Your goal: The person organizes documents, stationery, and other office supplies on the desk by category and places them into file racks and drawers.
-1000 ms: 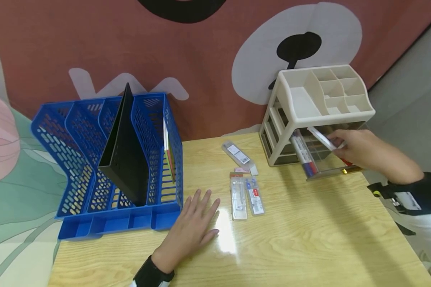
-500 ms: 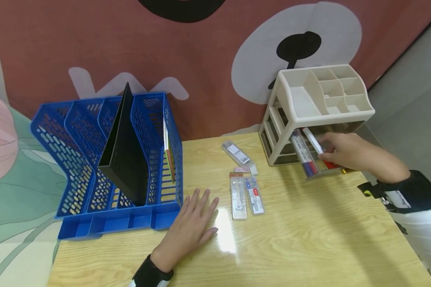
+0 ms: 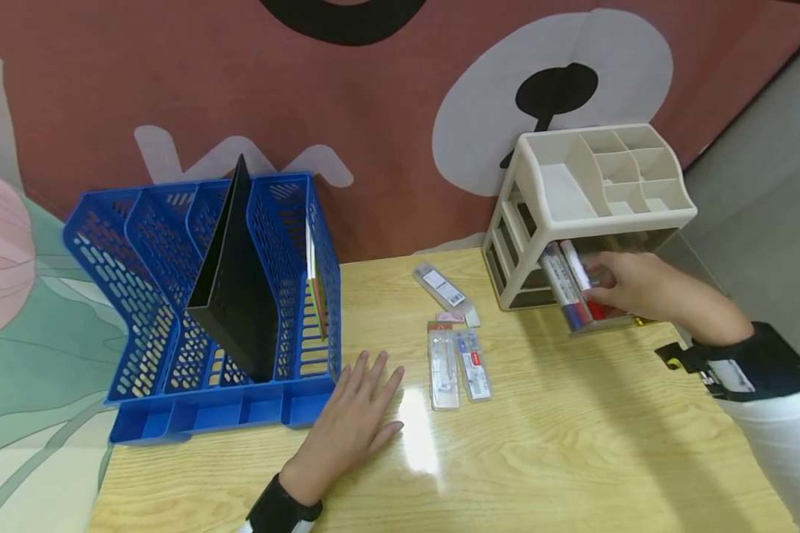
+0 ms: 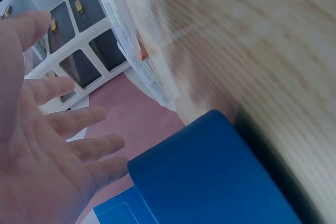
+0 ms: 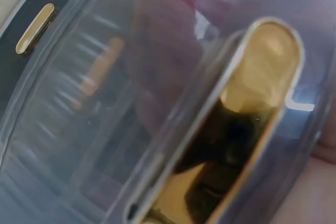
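In the head view my right hand (image 3: 647, 289) reaches into the pulled-out clear drawer (image 3: 616, 323) of a cream desktop organizer (image 3: 573, 211). Its thumb and fingers pinch a white marker (image 3: 575, 265) near the red end. This marker lies alongside other markers (image 3: 558, 277) with blue and red ends at the drawer's left side. The right wrist view shows the drawer's gold handle (image 5: 231, 129) up close, with part of the hand behind the clear plastic. My left hand (image 3: 348, 422) rests on the table, fingers spread, close to the blue file rack (image 3: 220, 406).
Clear pen packages (image 3: 443, 370) and a grey-labelled case (image 3: 442, 287) lie mid-table (image 3: 520, 459). A black folder (image 3: 236, 296) leans in the rack, with thin booklets (image 3: 315, 289) in its right slot. A patterned cloth (image 3: 400, 133) hangs behind.
My right hand has moved left and lowered the white marker into the drawer, turning it parallel beside the other markers. My left hand has stayed practically still.
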`<action>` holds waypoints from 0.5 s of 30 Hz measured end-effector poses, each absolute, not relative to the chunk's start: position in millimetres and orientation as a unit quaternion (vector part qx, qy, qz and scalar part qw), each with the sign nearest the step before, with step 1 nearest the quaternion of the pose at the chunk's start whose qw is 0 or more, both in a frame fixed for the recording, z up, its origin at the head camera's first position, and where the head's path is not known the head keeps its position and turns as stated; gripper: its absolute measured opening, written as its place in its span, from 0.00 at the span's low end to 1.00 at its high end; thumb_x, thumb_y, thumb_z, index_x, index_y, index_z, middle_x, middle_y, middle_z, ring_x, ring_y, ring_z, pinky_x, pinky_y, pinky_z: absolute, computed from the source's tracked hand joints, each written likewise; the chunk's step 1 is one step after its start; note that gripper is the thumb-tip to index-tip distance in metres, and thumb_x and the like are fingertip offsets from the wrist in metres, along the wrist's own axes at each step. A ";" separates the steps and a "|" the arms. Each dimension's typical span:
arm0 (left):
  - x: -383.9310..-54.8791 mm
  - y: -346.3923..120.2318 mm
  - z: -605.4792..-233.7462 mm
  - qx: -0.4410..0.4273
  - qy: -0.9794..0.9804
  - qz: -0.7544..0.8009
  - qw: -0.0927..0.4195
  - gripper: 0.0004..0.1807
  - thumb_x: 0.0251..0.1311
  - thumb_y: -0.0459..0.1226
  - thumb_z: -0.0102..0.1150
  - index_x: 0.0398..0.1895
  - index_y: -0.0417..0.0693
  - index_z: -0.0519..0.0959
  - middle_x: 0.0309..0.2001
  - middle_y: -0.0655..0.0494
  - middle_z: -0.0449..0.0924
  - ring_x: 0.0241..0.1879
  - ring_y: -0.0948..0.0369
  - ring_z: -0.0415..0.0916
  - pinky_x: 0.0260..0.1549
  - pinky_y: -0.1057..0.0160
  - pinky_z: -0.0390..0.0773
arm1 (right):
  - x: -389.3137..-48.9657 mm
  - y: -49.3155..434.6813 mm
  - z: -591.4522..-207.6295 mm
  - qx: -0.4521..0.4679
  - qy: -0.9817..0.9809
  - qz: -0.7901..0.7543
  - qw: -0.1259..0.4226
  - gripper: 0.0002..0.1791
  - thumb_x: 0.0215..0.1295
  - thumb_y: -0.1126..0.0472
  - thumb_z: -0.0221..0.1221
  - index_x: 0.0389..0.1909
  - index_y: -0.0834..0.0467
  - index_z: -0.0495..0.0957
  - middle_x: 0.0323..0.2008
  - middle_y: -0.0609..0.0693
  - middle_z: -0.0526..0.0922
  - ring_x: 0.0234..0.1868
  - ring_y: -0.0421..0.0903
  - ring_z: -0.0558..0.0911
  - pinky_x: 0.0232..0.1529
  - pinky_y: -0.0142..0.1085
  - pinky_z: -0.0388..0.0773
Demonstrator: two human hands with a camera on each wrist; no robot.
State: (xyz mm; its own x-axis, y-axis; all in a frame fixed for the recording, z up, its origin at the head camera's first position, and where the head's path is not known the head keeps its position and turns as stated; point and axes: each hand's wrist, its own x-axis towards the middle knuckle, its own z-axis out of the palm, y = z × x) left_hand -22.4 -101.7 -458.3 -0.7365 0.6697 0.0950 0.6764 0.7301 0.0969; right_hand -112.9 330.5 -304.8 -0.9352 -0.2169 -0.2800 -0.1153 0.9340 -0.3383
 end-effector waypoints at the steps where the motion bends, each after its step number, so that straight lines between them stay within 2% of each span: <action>1: -22.5 -101.7 -458.6 -0.361 -0.930 -0.063 0.026 0.43 0.64 0.60 0.49 0.77 0.52 0.53 0.76 0.41 0.52 0.73 0.40 0.45 0.67 0.38 0.59 | -112.0 330.1 -304.6 -0.088 0.971 -0.162 0.155 0.27 0.62 0.59 0.63 0.55 0.75 0.70 0.27 0.54 0.85 0.23 0.43 0.80 0.22 0.39 0.77; 9: -21.5 -102.6 -461.2 -0.345 -0.934 -0.085 0.031 0.42 0.64 0.59 0.51 0.76 0.51 0.55 0.76 0.40 0.53 0.73 0.41 0.45 0.66 0.37 0.60 | -91.8 328.3 -300.4 -0.078 0.979 -0.160 0.102 0.23 0.69 0.55 0.56 0.57 0.67 0.73 0.40 0.64 0.84 0.37 0.56 0.82 0.30 0.51 0.82; 12: -20.5 -103.3 -461.7 -0.337 -0.937 -0.091 0.030 0.41 0.64 0.59 0.50 0.76 0.51 0.55 0.76 0.40 0.52 0.74 0.42 0.41 0.67 0.38 0.58 | -82.4 327.9 -299.7 -0.073 0.982 -0.161 0.065 0.22 0.71 0.52 0.54 0.56 0.64 0.75 0.41 0.65 0.84 0.39 0.59 0.82 0.33 0.56 0.80; 15: -19.7 -104.0 -461.8 -0.331 -0.938 -0.095 0.031 0.41 0.64 0.59 0.49 0.76 0.51 0.55 0.76 0.40 0.51 0.75 0.43 0.39 0.69 0.39 0.56 | -73.2 327.0 -299.6 -0.075 0.983 -0.165 0.007 0.20 0.70 0.53 0.55 0.53 0.63 0.77 0.40 0.65 0.85 0.38 0.62 0.83 0.33 0.59 0.79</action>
